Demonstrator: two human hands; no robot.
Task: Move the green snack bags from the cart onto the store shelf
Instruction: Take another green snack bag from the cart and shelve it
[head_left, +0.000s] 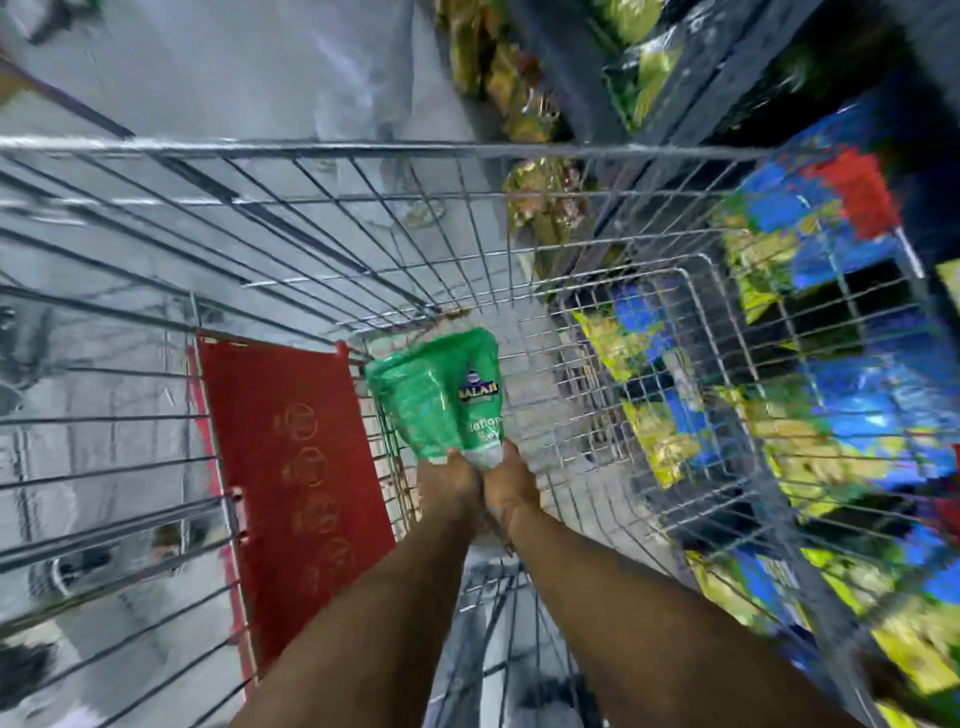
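Green snack bags (439, 392) sit bunched together deep inside the wire cart (363, 150), near its bottom. My left hand (448, 486) and my right hand (511, 486) reach down side by side and both grip the near end of the green bags. How many bags are in the bunch is unclear. The store shelf (810, 322) runs along the right, seen through the cart's mesh, packed with blue, yellow and red bags. The picture is blurred.
A red plastic child-seat flap (296, 467) lies against the cart's near-left side. Grey floor (234, 67) shows beyond and under the cart. More green and yellow packets (644, 73) fill shelves at the top right.
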